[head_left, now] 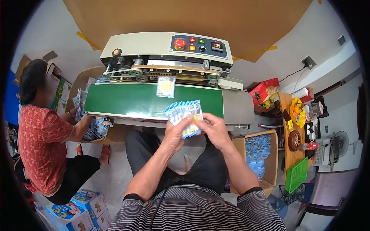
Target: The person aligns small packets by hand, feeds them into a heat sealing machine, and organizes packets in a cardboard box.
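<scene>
A fanned stack of small blue-and-white packets (181,111) is held over my lap, just in front of the belt's near edge. My left hand (177,133) grips the stack from the left, thumb across its face. On the other side, my right hand (213,128) pinches the stack's right edge with thumb and fingers. One single packet (166,87) stands at the far side of the green conveyor belt (123,100), its top edge at the band sealing machine (142,46). Some packets in the stack are hidden behind the front ones.
A co-worker (44,134) sits at the left, hands among packets in a carton (100,134). A cardboard box (272,158) full of blue packets stands at my right. Beyond it are a wooden table (286,104) and a green basket (296,175). Printed cartons (79,210) lie lower left.
</scene>
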`<state>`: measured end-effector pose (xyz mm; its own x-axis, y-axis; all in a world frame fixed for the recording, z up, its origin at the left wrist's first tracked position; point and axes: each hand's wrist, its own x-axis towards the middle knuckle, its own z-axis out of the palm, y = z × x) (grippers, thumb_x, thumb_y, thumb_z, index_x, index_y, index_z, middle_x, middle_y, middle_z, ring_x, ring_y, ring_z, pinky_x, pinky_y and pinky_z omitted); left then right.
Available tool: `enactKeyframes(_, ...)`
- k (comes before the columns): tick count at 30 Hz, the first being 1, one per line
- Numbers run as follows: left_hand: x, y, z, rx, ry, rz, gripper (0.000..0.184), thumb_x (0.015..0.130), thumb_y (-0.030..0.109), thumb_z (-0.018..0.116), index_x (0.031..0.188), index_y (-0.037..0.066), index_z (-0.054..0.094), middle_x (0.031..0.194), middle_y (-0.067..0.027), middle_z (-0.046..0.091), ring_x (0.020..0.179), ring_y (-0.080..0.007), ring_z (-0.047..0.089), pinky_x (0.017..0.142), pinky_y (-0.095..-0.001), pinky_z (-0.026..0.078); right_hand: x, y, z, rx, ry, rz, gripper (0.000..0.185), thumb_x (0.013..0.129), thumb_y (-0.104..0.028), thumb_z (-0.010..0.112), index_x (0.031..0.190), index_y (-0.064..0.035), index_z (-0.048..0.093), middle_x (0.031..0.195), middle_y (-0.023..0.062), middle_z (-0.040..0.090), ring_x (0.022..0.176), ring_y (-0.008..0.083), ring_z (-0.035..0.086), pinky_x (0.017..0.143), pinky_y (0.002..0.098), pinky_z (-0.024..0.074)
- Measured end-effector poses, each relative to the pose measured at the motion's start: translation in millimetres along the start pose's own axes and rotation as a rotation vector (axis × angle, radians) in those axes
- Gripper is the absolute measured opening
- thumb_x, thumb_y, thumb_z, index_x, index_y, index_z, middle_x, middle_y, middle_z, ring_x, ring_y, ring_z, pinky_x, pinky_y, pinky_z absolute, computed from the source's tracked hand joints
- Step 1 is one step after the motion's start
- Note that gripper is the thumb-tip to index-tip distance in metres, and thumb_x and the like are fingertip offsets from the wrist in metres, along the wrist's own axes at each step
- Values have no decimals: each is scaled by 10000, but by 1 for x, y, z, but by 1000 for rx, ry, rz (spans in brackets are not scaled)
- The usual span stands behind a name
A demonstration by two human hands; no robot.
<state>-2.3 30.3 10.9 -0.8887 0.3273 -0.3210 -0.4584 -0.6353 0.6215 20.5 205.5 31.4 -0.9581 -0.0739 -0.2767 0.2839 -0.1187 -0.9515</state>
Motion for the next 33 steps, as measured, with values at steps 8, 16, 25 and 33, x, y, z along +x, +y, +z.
enactKeyframes(8, 7, 6, 1, 17, -89, -3, 400, 928, 49, 699, 1301, -34, 578, 1153, -147, 702, 1025, -257, 724, 783, -380, 663, 10, 8, -19, 186, 151, -98, 333, 992, -142, 679, 1268, 29, 607, 1073, 123, 741, 868, 166, 741, 751, 317, 639)
enactKeyframes(16, 18, 16, -7, -85, -64, -23, 484, 927, 88, 692, 1360, -50, 523, 1195, -201, 682, 1031, -337, 726, 741, -416, 680, 34, -17, -73, 158, 408, -120, 297, 994, -134, 668, 1231, 30, 601, 1121, 135, 726, 954, 195, 739, 778, 327, 639)
enactKeyframes(25, 24, 20, -17, 9, -2, -2, 443, 907, 42, 718, 1316, -22, 560, 1143, -157, 695, 928, -267, 745, 639, -363, 678, 86, -16, -78, 78, 378, -21, 279, 1008, -153, 646, 1223, 21, 606, 1119, 119, 723, 976, 193, 725, 828, 338, 622)
enactKeyframes(33, 23, 17, -5, 42, -31, 6, 414, 901, 56, 741, 1281, -13, 591, 1114, -138, 703, 892, -227, 741, 621, -345, 671, 48, -13, -32, -73, 507, -201, 287, 1022, -217, 653, 1215, -6, 645, 1040, 62, 711, 963, 138, 687, 794, 263, 561)
